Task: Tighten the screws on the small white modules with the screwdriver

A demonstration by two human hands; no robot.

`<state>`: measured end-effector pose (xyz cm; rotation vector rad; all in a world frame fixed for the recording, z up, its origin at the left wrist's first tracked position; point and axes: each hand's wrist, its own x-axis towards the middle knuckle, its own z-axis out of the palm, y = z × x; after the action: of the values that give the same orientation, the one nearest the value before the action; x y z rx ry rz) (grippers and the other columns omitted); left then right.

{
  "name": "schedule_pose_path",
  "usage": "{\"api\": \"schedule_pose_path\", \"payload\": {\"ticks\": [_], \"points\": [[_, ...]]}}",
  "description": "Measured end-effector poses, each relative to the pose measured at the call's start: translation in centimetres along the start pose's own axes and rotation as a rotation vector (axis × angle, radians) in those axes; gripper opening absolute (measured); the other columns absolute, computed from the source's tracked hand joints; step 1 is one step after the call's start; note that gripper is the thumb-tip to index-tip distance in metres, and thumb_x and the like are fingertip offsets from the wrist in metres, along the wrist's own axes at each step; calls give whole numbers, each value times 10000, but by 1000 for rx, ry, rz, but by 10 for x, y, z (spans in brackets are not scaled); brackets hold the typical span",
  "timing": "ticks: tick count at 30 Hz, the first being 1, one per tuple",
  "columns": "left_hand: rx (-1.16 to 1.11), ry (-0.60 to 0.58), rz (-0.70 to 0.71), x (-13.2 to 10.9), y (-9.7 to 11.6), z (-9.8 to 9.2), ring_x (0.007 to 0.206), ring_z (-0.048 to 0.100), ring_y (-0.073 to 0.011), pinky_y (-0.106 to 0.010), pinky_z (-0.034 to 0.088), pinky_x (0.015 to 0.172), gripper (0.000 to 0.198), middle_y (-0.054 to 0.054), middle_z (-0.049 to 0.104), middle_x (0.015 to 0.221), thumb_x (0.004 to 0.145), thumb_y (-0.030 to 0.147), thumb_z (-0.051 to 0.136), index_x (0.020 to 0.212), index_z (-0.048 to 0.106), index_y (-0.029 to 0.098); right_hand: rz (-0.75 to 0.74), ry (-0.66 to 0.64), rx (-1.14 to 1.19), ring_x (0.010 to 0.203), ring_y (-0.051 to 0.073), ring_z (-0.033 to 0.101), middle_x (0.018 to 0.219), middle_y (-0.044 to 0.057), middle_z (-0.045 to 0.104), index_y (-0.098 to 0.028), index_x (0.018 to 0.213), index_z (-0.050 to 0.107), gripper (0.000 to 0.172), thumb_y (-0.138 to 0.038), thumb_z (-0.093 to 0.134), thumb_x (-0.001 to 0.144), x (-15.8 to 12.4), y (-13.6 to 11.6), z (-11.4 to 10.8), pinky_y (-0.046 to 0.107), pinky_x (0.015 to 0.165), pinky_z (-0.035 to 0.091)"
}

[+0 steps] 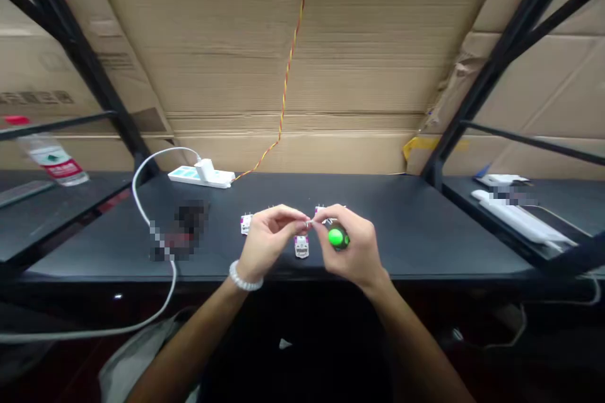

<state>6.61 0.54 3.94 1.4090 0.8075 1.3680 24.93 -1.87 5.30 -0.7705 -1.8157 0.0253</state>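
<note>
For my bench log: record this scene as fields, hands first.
Left hand: fingertips pinch a small silver piece; white beaded bracelet on the wrist.
Right hand: holds a green-topped tool, apparently a small screwdriver.
Nearby: small white modules with purple marks on a black desk.
Rest: white power strip, white cable, orange-yellow twisted wire, plastic bottle, cardboard behind.

Green-and-black screwdriver handle (337, 238)

A small electronics workshop, it seems: circuit modules (301, 247) on a dark worktop (401, 233), black metal shelving (80, 56) at both sides - cardboard-covered wall (359, 63) behind.
</note>
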Motion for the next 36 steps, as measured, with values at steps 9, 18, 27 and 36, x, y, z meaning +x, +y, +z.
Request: {"api": "schedule_pose_path", "payload": {"ticks": [9, 18, 27, 36], "points": [[165, -246, 34, 10, -3, -23, 758, 724, -181, -296, 611, 746, 237, -46, 784, 845, 930, 398, 777, 916, 774, 161, 1, -158, 73, 815, 198, 740, 921, 48, 784, -228, 986, 681, 132, -112, 660, 928, -1, 12, 0, 320, 760, 572], [638, -307, 302, -2, -22, -34, 886, 719, -200, -332, 571, 877, 169, -46, 785, 941, 1047, 208, 610, 954, 750, 191, 74, -184, 15, 826, 194, 708, 920, 44, 726, -229, 914, 669, 81, -205, 683, 991, 4, 14, -20, 333, 774, 546], [801, -378, 464, -13, -40, -37, 995, 711, -213, -357, 579, 928, 219, -75, 761, 1043, 1085, 151, 574, 1002, 770, 200, 36, -165, 10, 812, 191, 699, 908, 43, 721, -226, 911, 660, 88, -194, 685, 989, 6, 16, -20, 332, 762, 543], [821, -381, 479, -12, -46, -41, 1031, 726, -210, -360, 594, 954, 211, -75, 765, 1080, 1070, 134, 606, 991, 790, 200, 22, -160, 8, 815, 188, 704, 910, 42, 719, -225, 910, 663, 87, -192, 682, 988, 5, 14, -21, 326, 758, 547]]}}
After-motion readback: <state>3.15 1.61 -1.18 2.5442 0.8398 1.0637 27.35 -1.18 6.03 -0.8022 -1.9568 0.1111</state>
